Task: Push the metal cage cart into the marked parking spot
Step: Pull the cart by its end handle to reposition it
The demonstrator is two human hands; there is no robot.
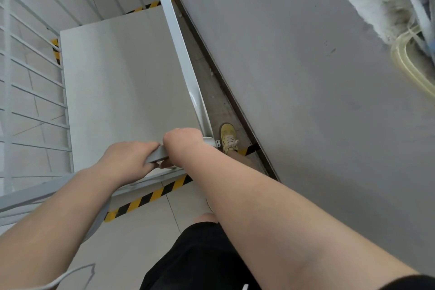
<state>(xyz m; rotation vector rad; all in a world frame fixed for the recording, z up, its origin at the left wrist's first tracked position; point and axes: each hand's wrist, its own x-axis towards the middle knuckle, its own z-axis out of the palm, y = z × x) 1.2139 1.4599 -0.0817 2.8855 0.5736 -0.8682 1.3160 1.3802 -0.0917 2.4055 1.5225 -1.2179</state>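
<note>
The head view looks steeply down into a white metal cage cart [127,73] with a flat pale base panel and a side wall of thin horizontal bars at the left. The left hand [128,160] is closed around the grey top rail [158,154] of the near side, fingers curled over it and the thumb under. The right hand [182,142] is just beside it, at the near right corner of the cart, wrapped around the same rail where it meets the white corner post [175,30]; its fingers are folded out of sight, so the grip looks tight but I cannot see the fingertips.

The cart stands close along a grey wall [306,101] at the right, with a narrow strip of bare concrete floor between them. Yellow-and-black striped floor tape [150,198] runs under the near edge of the cart, and more of this tape shows at the far edge [146,7] and at the left side [55,50] (so the cart base lies between these stripes). A yellow laced shoe [227,136] stands on the concrete strip just right of the corner. Black shorts [195,254] fill the bottom
</note>
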